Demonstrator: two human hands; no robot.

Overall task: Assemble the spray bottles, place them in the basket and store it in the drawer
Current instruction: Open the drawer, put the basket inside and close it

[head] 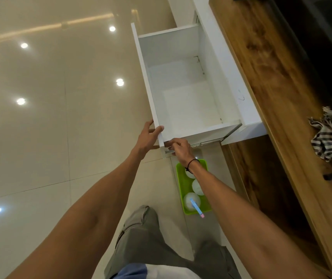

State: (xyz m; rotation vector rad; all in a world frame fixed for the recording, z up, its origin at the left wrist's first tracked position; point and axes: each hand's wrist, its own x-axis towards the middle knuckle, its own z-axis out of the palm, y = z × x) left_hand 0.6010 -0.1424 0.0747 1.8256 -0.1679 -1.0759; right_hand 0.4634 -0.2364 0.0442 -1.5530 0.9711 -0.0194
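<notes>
Down on the glossy floor, lime green basket [181, 183] holding white spray bottles [191, 200], one blue trigger, white drawer [183, 101] pulled out above, left hand [149, 136] gripping its front panel, right hand [179, 147] pinching its corner

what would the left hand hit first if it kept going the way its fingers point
Almost at once, the drawer: the left hand is already on its white front panel, thumb over the top edge. Past that panel the fingers point toward bare floor, though depth is hard to judge.

Both arms out; L hand [148, 135] & R hand [179, 147] curled, gripping.
</notes>
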